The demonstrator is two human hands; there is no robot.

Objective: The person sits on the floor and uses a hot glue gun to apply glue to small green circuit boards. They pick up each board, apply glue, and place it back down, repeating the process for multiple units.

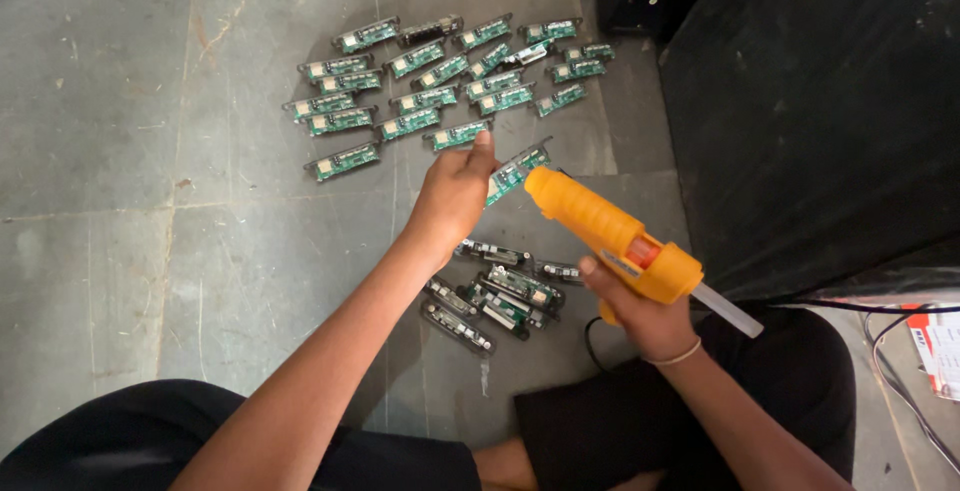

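Left hand (455, 191) grips a green circuit board (518, 170); right hand (640, 311) clasps an orange glue gun (610, 236), nozzle touching that board.

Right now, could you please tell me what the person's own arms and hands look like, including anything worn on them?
Both forearms are bare, with no sleeves in view and no gloves. The left hand wears nothing that shows. The right hand has a thin pale band around its wrist. No rings or markings can be made out.
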